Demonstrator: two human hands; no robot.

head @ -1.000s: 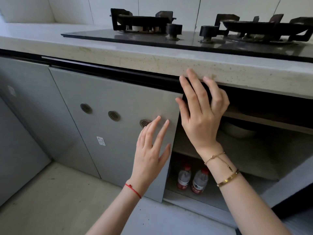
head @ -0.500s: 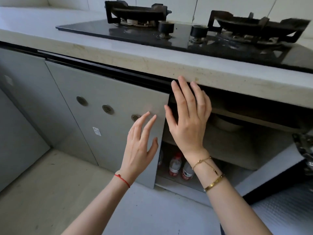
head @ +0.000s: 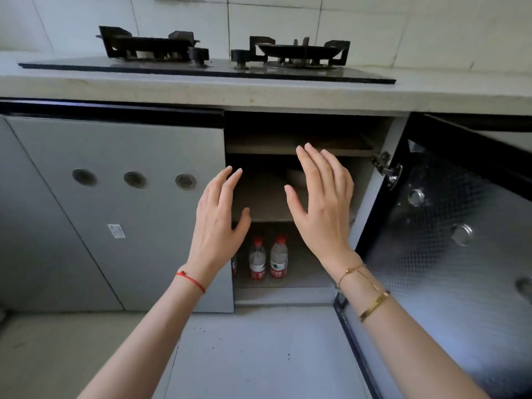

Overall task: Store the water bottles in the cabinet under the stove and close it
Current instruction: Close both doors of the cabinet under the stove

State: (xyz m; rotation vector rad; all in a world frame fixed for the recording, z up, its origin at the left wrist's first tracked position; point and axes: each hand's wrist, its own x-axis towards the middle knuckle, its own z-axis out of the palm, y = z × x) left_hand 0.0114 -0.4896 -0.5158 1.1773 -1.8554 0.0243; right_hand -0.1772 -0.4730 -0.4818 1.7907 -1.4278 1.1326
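Note:
Two clear water bottles [head: 267,259] with red caps and red labels stand upright on the bottom shelf of the cabinet [head: 285,293] under the stove [head: 207,70]. A third bottle [head: 234,264] peeks out at the left edge, mostly hidden by the closed left door [head: 121,197]. The right door [head: 449,254] is swung wide open, its shiny patterned inner face towards me. My left hand [head: 218,220] and my right hand [head: 322,203] hover in front of the opening, fingers spread, holding nothing and touching nothing.
A pale bowl [head: 295,177] sits on the middle shelf behind my right hand. The stone countertop [head: 259,93] overhangs the cabinet. More grey doors [head: 34,226] run to the left. The light floor [head: 244,355] lies below.
My view has swung right and now faces the opening squarely. Both hands have come off the left door and counter edge and now hang free in front of the opening. The open right door has come into view.

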